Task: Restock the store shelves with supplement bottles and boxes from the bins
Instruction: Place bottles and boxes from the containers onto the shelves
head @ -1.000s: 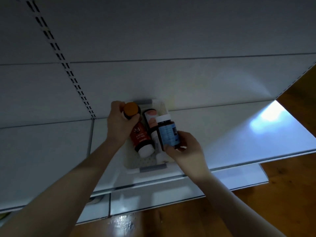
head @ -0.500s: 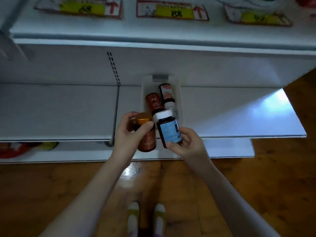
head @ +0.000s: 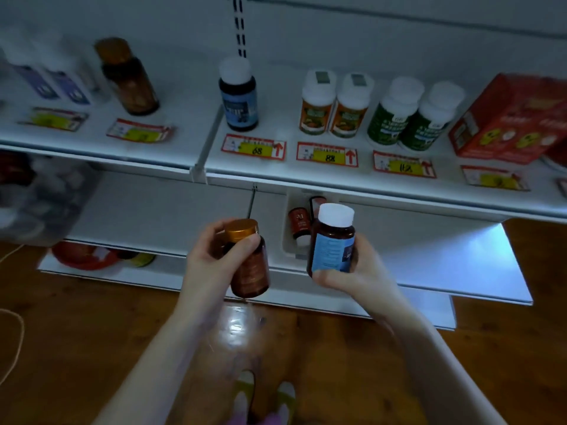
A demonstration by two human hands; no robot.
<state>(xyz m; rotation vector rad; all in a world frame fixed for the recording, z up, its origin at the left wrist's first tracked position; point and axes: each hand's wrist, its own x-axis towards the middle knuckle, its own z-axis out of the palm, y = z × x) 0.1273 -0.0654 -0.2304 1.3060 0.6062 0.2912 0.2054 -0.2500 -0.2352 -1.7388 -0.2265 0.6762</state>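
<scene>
Across the top of your view runs the upper shelf (head: 187, 96), and it is partly stocked. A red box (head: 506, 118) sits at its right end. To the left of the box stand a pair of green-label bottles (head: 408, 118), then a pair of orange-label bottles (head: 333, 108). Further left, a lone blue-label bottle (head: 238, 96) stands behind the price tag (head: 254, 147) marked 68. Past the shelf divider there is a single brown bottle (head: 130, 78), with some blurred packs beyond it.

Below that, the lower shelf (head: 429, 256) carries the white bin (head: 287, 240), tucked under the upper shelf's front edge. At least one red bottle (head: 298, 223) lies in it, and another shows only partly behind your right-hand load. So the bin is not emptied yet.

Your left hand (head: 208, 262) is out in front of the lower shelf. Its fingers (head: 245, 243) are wrapped round a gold-capped bottle (head: 250, 271), which leans a little. Your right hand (head: 365, 268) is just beside it, gripping a white-capped bottle (head: 333, 240) from below and holding it upright.

Both bottles are out of the bin and in the air, and neither is on a shelf yet. Judging by the labels, the white-capped one matches the lone blue-label bottle. The gold-capped one looks like a match for the single brown bottle on the left. Those two spots each have room for a neighbour. After that, the red bottles in the bin are left to shelve.
</scene>
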